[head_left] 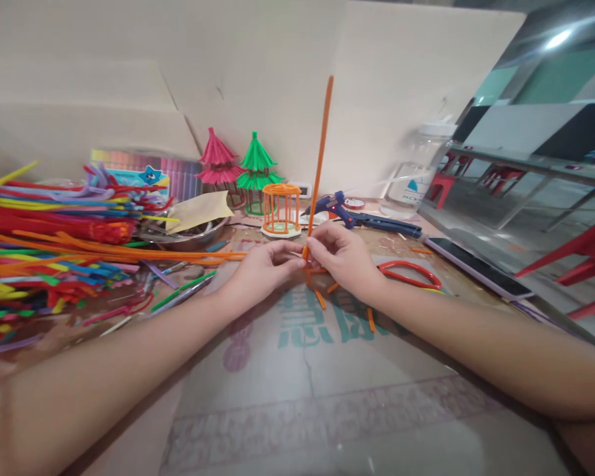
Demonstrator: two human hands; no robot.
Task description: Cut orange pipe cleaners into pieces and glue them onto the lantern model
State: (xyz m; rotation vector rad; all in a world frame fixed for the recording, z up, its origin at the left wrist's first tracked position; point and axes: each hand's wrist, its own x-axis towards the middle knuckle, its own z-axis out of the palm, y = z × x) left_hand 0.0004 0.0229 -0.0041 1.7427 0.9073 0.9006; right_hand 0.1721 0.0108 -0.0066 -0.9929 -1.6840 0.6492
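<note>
A worktop (277, 410) with a brownish, printed cover spreads under the person's forearms, marked with green characters and a pink figure. A pale board (277, 73) stands behind it; to the right, the room shows tables and red stools (442, 190) on a grey floor.

A fuzzy, straight orange stem (322, 152) rises nearly upright between the hands, its top leaning slightly right. The right hand (344, 258) pinches it low between thumb and finger; the left hand (272, 264) has its fingertips drawn narrow at its foot, but whether they grip it cannot be told. Behind stand an orange openwork cylinder (281, 210) and pink (221, 157) and green (258, 162) tiered cones. Mixed fuzzy stems (54, 218) heap at left.

Fingers hide the orange stem's lower join. Red-handled scissors (410, 266) are partly covered by the right arm; the heap is cut off at left.
</note>
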